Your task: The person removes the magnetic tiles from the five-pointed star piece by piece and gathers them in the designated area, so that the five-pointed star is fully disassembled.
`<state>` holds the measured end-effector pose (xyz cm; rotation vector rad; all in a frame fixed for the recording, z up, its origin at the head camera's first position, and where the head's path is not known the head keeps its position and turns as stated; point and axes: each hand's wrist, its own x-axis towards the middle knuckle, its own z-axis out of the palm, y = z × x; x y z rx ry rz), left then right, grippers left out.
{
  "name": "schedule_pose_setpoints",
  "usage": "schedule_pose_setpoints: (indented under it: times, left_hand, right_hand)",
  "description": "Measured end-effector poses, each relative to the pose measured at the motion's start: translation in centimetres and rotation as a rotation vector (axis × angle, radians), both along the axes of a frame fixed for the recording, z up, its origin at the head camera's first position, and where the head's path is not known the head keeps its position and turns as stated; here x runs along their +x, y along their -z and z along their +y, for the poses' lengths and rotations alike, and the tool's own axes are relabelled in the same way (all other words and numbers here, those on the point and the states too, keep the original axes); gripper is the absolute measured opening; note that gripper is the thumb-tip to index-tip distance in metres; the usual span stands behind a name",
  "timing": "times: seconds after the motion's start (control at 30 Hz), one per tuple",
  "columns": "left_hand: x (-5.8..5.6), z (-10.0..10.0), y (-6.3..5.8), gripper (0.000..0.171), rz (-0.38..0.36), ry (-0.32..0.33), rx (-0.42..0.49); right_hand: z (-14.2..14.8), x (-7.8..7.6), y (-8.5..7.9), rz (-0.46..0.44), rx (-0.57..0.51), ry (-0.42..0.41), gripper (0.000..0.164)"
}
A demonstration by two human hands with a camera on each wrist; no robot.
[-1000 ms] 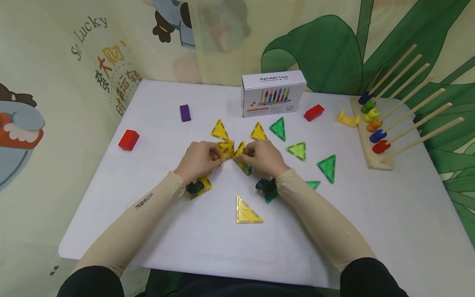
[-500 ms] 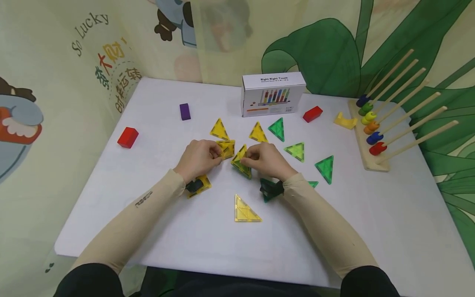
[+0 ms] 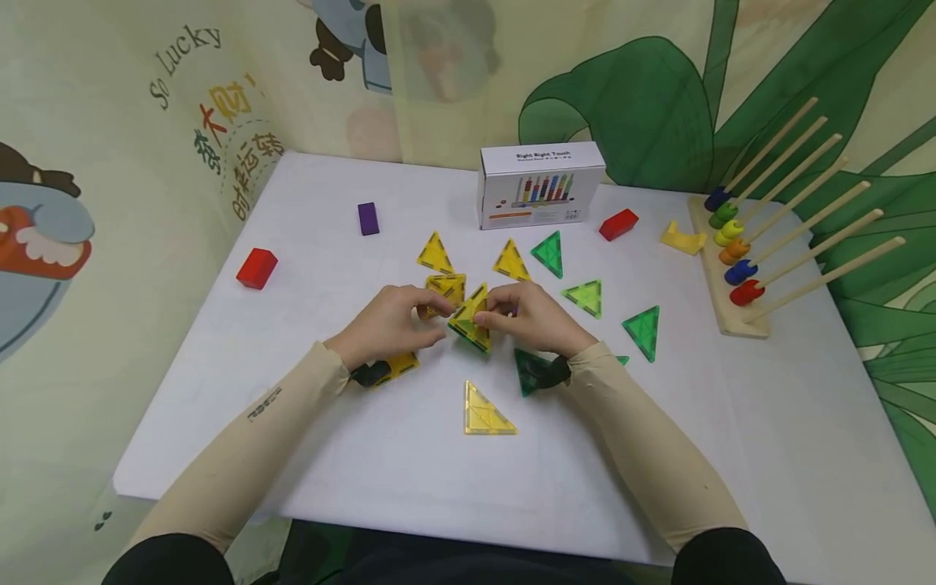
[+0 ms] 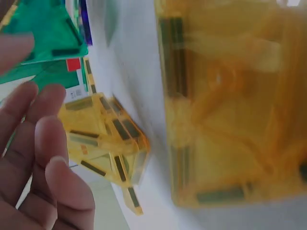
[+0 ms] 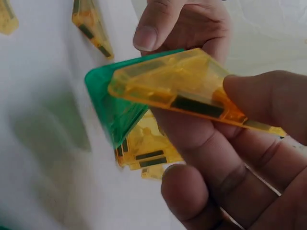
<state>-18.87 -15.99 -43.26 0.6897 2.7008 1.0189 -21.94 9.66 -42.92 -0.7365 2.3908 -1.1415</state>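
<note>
My right hand point(image 3: 539, 317) pinches a yellow triangular magnetic tile point(image 3: 477, 302) between thumb and fingers, above the table. A green triangular tile point(image 5: 108, 103) meets the yellow one along an edge, at an angle, in the right wrist view. My left hand point(image 3: 391, 323) is just left of these tiles; its thumb and fingers are apart, with nothing gripped. Behind the left fingertips stands a small group of joined yellow tiles point(image 3: 448, 286), partly hidden by them. Beneath the left wrist lies another yellow tile point(image 3: 402, 367), and a green tile point(image 3: 525, 374) is below the right wrist.
Several loose triangles lie around, among them a yellow one point(image 3: 486, 413) in front and a green one point(image 3: 643, 331) at right. Behind are a white box point(image 3: 541, 191), red blocks point(image 3: 257, 268) and a purple block point(image 3: 368, 218). A wooden peg stand point(image 3: 731, 284) is at right.
The left hand has let go of the joined yellow tiles and moved slightly toward the viewer, its fingers spreading. The right hand has turned the held yellow tile, bringing the green one into view.
</note>
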Motion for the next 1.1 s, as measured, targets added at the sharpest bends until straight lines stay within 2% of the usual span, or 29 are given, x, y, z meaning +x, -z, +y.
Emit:
schedule_pose_setpoints:
  times: [0.1, 0.2, 0.43, 0.67, 0.77, 0.9, 1.0, 1.1]
  left_hand:
    - [0.1, 0.2, 0.1, 0.030, -0.012, 0.036, 0.028]
    - [0.2, 0.1, 0.2, 0.025, -0.010, 0.040, 0.060]
    - [0.5, -0.1, 0.2, 0.016, -0.056, 0.037, 0.107]
    - [0.5, -1.5, -0.2, 0.015, -0.058, -0.032, 0.128]
    - [0.4, -3.1, -0.7, 0.015, -0.067, -0.095, 0.074]
    - [-0.2, -5.9, -0.9, 0.021, -0.130, -0.229, -0.039]
    - [-0.9, -7.9, -0.7, 0.028, -0.175, -0.312, -0.124]
    - [-1.5, -9.4, -0.5, 0.033, -0.196, -0.362, -0.188]
  right_hand:
    - [0.0, 0.2, 0.1, -0.037, -0.045, -0.001, 0.014]
    - [-0.1, 0.4, 0.3, -0.067, -0.097, 0.008, 0.015]
    - [-0.1, 1.0, 0.7, -0.046, -0.187, 0.078, 0.015]
    - [-0.5, 1.4, 1.2, 0.000, -0.224, 0.177, 0.020]
    - [-0.4, 1.5, 1.6, 0.026, -0.163, 0.256, 0.020]
    - [-0.1, 1.3, 1.7, -0.002, -0.016, 0.368, 0.021]
    - [-0.1, 1.2, 1.8, -0.055, 0.097, 0.388, 0.028]
    - [-0.5, 1.2, 2.2, -0.075, 0.194, 0.376, 0.038]
